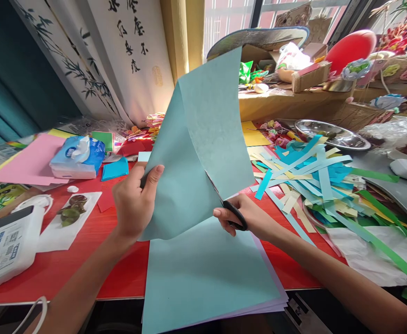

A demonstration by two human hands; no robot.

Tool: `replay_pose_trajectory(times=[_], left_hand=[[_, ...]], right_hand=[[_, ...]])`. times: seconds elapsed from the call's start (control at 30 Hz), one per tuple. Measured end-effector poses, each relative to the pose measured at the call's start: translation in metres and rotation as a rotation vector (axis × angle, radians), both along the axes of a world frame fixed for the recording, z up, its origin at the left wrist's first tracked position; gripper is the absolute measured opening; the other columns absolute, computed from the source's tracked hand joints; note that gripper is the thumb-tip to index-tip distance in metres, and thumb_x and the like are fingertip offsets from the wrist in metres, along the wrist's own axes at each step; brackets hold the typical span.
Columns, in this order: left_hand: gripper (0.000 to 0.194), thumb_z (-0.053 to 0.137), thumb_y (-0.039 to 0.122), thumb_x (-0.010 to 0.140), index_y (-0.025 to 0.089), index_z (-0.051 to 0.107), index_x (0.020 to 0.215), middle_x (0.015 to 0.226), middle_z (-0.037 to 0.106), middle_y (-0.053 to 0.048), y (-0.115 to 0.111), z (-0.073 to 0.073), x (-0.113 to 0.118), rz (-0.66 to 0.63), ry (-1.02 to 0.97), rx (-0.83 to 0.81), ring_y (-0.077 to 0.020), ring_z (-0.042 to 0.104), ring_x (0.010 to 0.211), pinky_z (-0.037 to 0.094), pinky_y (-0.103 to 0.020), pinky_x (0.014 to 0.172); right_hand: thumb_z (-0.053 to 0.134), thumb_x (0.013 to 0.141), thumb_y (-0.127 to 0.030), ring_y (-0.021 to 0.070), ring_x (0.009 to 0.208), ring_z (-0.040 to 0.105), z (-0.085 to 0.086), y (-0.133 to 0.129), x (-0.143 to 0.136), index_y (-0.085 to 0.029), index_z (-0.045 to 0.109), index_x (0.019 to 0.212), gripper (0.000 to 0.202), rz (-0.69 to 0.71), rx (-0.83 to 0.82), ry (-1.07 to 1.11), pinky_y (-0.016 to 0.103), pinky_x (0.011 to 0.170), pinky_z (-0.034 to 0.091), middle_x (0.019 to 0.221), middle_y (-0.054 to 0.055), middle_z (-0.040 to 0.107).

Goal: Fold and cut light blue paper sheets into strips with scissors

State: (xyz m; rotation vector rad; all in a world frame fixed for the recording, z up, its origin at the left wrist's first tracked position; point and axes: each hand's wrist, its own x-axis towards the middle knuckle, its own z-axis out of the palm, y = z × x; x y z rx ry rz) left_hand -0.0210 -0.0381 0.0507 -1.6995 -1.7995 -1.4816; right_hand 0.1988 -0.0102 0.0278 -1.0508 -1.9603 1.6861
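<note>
A large light-blue sheet of paper (182, 185) is held up in front of me, bent along its length. My left hand (136, 197) grips its left edge, thumb on the near side and fingers behind. In my right hand (241, 215) is a pair of scissors (237, 217) with black handles. Their blades lie on the sheet, pointing up and left along a cut line that splits off its right part. Below, a stack of light-blue and lilac paper (206, 278) overhangs the table's front edge.
The red table (123, 266) carries a tissue pack (80, 157), pink paper (33, 157) and a white box (9, 248) at left. At right lie a heap of cut paper strips (314, 171) and a metal dish (332, 133). Crafts and cardboard fill the windowsill (276, 99).
</note>
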Motion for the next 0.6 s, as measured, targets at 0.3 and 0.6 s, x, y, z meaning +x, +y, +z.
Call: replay_pose_trajectory(times=[0.3,0.6], left_hand=[[0.034,0.053,0.037,0.081,0.018,0.038,0.057,0.048,0.021,0.006,-0.0031,-0.0028,0.0054,-0.01,0.028,-0.027,-0.0069,0.018,0.046,0.018,-0.02,0.041],[0.035,0.052,0.038,0.082,0.018,0.037,0.057,0.048,0.02,0.006,-0.0029,-0.0023,0.0053,0.001,0.034,-0.043,-0.0071,0.018,0.046,0.018,-0.02,0.041]], right_hand=[[0.057,0.07,-0.058,0.0079,0.044,0.039,0.0059,-0.0013,-0.0023,-0.015,0.051,0.049,0.049,-0.061,-0.033,-0.014,0.024,0.046,0.025,0.043,0.0,0.049],[0.057,0.075,-0.051,0.0075,0.045,0.038,0.0002,-0.0005,-0.0013,-0.016,0.048,0.046,0.047,-0.033,-0.024,0.048,0.024,0.05,0.028,0.042,-0.001,0.048]])
